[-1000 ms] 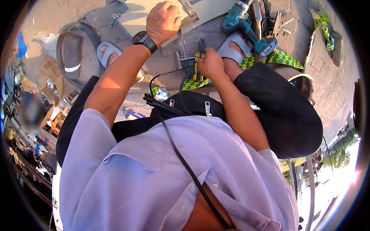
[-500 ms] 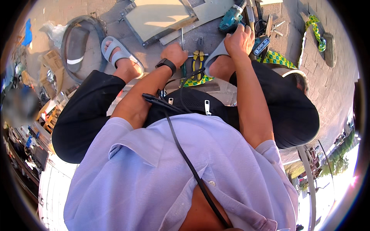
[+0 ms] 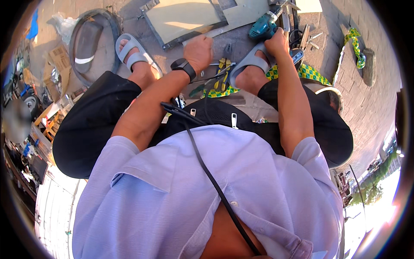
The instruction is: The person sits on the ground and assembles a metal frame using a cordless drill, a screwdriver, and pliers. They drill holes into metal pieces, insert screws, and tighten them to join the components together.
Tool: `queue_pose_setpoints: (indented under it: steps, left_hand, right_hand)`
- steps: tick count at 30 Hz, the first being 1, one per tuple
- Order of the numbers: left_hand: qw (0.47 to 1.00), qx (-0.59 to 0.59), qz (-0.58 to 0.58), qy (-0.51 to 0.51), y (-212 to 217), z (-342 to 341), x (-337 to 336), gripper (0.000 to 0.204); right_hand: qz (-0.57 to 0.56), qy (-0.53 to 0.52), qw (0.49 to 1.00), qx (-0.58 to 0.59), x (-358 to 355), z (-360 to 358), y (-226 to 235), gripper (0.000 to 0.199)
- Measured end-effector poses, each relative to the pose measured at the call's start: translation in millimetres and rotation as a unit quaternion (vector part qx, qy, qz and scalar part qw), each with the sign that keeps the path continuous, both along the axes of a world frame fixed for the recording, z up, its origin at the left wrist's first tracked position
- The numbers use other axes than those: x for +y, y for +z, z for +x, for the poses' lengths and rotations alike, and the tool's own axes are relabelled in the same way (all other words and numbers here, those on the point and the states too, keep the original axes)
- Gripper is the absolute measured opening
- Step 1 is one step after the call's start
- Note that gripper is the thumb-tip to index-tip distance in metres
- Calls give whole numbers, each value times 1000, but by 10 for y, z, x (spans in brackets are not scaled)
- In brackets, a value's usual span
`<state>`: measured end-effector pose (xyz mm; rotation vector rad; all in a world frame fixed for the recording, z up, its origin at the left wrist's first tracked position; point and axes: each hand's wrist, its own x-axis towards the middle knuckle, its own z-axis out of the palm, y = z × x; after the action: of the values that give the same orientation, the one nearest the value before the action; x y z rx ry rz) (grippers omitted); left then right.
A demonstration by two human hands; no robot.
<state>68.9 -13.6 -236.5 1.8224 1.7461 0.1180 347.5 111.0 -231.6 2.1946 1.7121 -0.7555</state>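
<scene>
Head view: hands apart, left hand point(image 3: 199, 51) fisted near pliers point(image 3: 223, 73), right hand point(image 3: 277, 43) beside teal drill point(image 3: 263, 27).

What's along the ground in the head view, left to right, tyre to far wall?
Tyre → left sandal → left hand → yellow-handled pliers → right sandal → right hand by the teal drill → green-and-yellow cloth strip.
</scene>
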Motion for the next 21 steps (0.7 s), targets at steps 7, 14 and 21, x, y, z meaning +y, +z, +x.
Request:
queue_pose_setpoints:
  steps: [7, 14, 21]
  left_hand:
    - [963, 13, 255, -88, -393, -171, 666, 49]
    - [975, 57, 213, 41, -443, -159, 947, 73]
    - [996, 9, 69, 49, -299, -168, 1045, 85]
  right_hand:
    - [14, 29, 999, 16, -153, -304, 885, 60]
    - [-10, -38, 982, 183, -431, -371, 1564, 47]
    - [-100, -84, 963, 237, -637, -760, 1639, 39]
